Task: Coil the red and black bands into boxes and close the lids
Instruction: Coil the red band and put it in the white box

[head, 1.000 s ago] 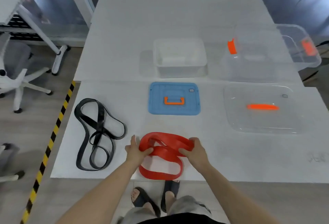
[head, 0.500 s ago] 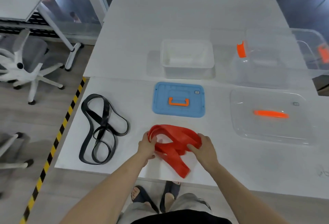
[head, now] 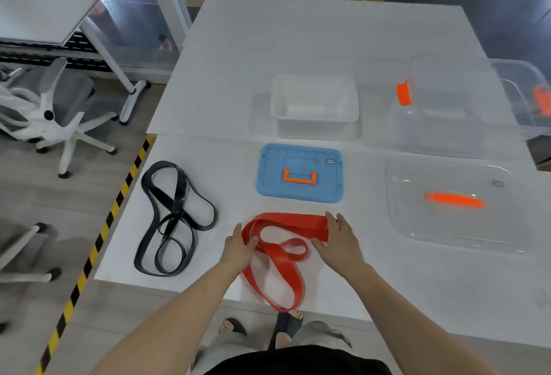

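Note:
The red band lies folded at the table's near edge, one loop hanging over the edge. My left hand grips its left bend. My right hand holds its right fold. The black band lies loosely looped at the left. A small white box stands open behind the blue lid with its orange handle. A large clear box with orange latches stands at the right, its clear lid lying in front of it.
The white table ends at my waist. Yellow-black floor tape runs along the table's left side. White office chairs and another table stand to the left. My feet show below the table edge.
Both hands have spread the red band wider and its lower loop now hangs over the near edge. The view has shifted slightly; the black band and boxes are unmoved.

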`<act>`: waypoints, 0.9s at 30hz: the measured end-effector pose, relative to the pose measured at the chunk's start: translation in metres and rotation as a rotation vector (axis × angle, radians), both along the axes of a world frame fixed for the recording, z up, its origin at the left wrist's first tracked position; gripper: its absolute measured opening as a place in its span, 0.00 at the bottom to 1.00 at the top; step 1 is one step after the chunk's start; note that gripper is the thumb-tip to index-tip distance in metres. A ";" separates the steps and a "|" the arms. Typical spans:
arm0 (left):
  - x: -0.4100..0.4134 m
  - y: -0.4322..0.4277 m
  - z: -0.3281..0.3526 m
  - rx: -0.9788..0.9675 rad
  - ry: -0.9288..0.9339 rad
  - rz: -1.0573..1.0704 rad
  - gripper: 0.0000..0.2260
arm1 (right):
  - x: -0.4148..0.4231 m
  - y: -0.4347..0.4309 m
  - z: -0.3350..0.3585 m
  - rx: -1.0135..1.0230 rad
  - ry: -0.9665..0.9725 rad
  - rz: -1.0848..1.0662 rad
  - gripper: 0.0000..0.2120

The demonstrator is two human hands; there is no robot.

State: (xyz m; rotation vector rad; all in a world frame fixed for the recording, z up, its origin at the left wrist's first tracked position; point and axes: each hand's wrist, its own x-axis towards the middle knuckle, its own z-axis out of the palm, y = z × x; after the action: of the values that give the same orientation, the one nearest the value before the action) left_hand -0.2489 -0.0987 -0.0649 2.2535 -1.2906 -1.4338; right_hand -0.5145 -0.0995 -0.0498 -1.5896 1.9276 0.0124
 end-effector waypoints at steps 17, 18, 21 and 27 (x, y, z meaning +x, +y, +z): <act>0.053 0.010 0.025 -0.233 -0.231 -0.223 0.25 | 0.077 -0.016 0.025 -0.177 0.080 0.258 0.26; 0.063 0.012 0.025 -0.254 -0.274 -0.257 0.25 | 0.090 -0.017 0.026 -0.178 0.070 0.279 0.26; 0.099 0.021 0.027 -0.262 -0.371 -0.292 0.24 | 0.131 -0.021 0.023 -0.197 0.052 0.345 0.25; 0.180 0.036 0.024 -0.245 -0.466 -0.160 0.22 | 0.221 -0.024 0.012 -0.162 0.044 0.459 0.24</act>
State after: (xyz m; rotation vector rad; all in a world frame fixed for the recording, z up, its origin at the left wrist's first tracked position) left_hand -0.0687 -0.0632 -0.0410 2.4374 -1.7029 -0.7474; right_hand -0.2932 -0.1238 -0.0381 -2.1258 1.5873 0.0841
